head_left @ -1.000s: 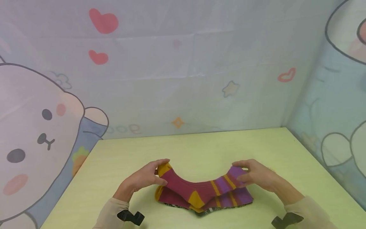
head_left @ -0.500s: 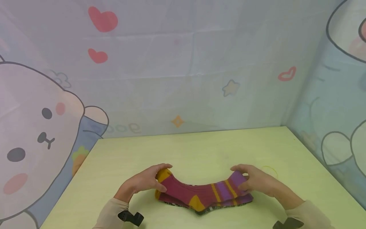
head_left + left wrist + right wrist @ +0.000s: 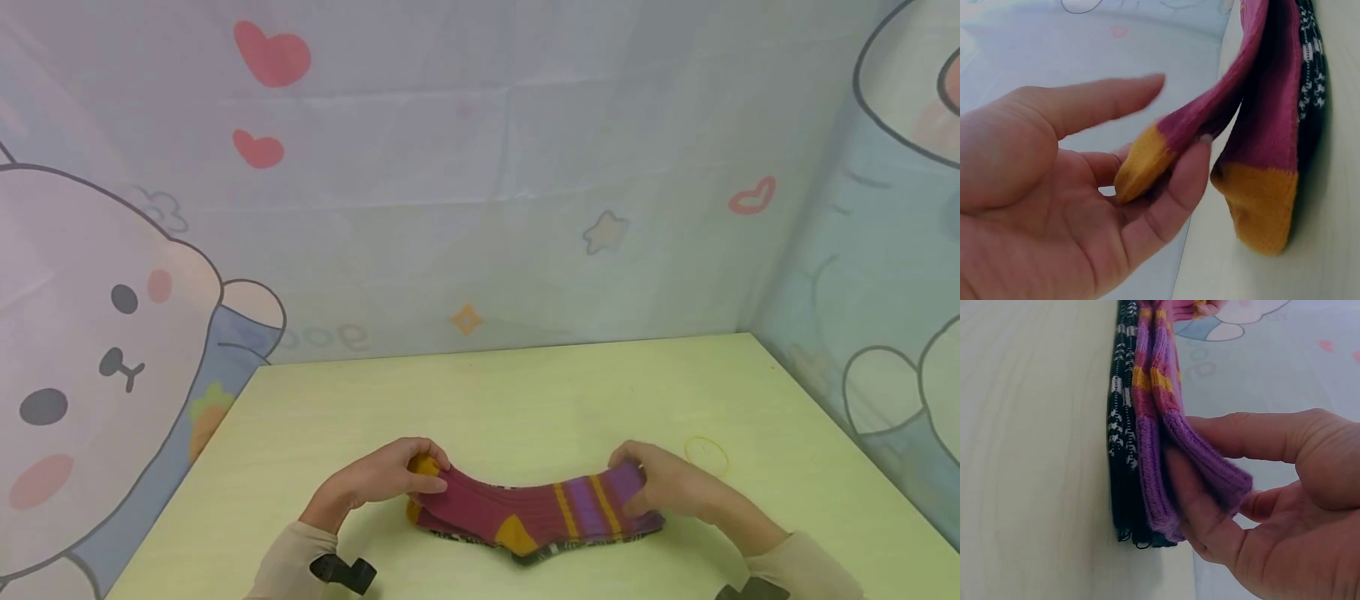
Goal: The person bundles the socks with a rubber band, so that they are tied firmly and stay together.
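A maroon sock with a mustard heel and toe and a purple striped cuff lies lengthwise atop a matching sock. Beneath that pair, black-and-white patterned socks show along the edge. My left hand holds the top sock's toe; in the left wrist view the fingers curl round it while the thumb is off the fabric. At the other end my right hand grips the top sock's purple cuff between thumb and fingers. Both ends of this sock stand slightly away from the sock under it.
The socks lie on a pale yellow table. A thin yellow rubber band lies beyond my right hand. A printed cloth backdrop closes off the back and sides.
The top sock has come down onto the matching sock, its middle now flat and covering most of it. Both hands have lowered with its ends.
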{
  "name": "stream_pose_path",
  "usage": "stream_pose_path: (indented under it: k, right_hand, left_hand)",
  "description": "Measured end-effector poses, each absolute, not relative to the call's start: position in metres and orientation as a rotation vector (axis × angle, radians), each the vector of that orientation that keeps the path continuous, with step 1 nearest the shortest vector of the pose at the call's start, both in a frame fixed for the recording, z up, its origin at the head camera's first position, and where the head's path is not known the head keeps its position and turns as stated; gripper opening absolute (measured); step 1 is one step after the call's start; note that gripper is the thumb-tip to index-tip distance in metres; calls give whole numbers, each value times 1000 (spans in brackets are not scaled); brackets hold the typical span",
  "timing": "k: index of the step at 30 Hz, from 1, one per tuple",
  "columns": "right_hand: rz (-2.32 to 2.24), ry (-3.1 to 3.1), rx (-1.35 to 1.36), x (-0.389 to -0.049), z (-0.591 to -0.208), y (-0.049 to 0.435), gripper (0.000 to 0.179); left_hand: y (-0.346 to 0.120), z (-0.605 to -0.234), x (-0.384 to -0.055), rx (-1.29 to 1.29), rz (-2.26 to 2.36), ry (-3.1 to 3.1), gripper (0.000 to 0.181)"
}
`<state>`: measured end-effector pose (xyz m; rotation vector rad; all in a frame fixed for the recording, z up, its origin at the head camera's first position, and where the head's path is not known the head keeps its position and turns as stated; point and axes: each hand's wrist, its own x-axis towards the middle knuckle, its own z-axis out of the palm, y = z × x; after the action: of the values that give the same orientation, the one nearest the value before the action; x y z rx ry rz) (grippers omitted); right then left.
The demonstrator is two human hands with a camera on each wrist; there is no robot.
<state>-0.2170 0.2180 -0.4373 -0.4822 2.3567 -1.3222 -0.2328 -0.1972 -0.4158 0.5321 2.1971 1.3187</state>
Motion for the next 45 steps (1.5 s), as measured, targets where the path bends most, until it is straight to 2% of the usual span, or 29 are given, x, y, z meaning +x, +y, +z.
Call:
stream_pose_path:
  k: [14, 25, 33, 45]
  right_hand:
    - [-1065, 2513, -805, -220, -444, 220, 53]
    - [-949, 2608, -951, -221, -444, 220, 56]
    - [-867, 2640, -973, -218, -440, 220, 55]
    - [-841, 2632, -938, -218, -441, 222, 54]
  left_hand:
    - [-199, -423, -235, 602, 1169, 2294, 25]
    - [-201, -428, -238, 602, 1134, 2338, 21]
    - [-202, -427, -239, 608, 1106, 2403, 15]
    - [-204, -428, -238, 570, 1076, 2391, 24]
